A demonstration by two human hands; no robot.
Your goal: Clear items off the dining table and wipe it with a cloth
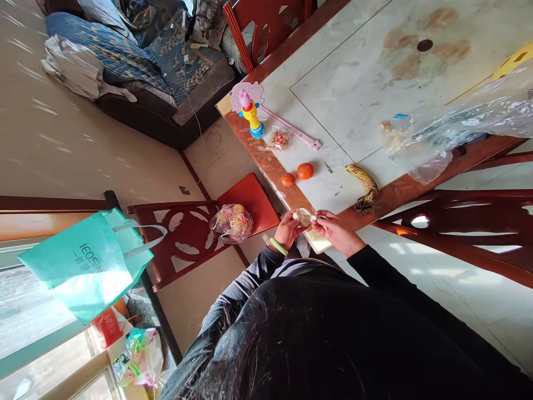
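Note:
At the table's near corner, my left hand [287, 230], with a pale green bangle [278, 246] at the wrist, is closed on a small cream-white thing [305, 213]. Its kind is too small to make out. My right hand [333, 229] faces it from the right, thumb and finger pinching a small white bit at the edge of that thing. On the tabletop just beyond lie two orange-red tomatoes [305, 170]. A spotted, browning banana [363, 182] rests to the right, its dark stem end at the table edge.
Farther along the table are a yellow-and-blue toy bottle [251, 116], a pink fly swatter [291, 126], a small snack packet [278, 139] and clear plastic bags [466, 125]. A red chair [250, 200] at left holds a bag of fruit [232, 223]. Another chair [466, 222] stands right.

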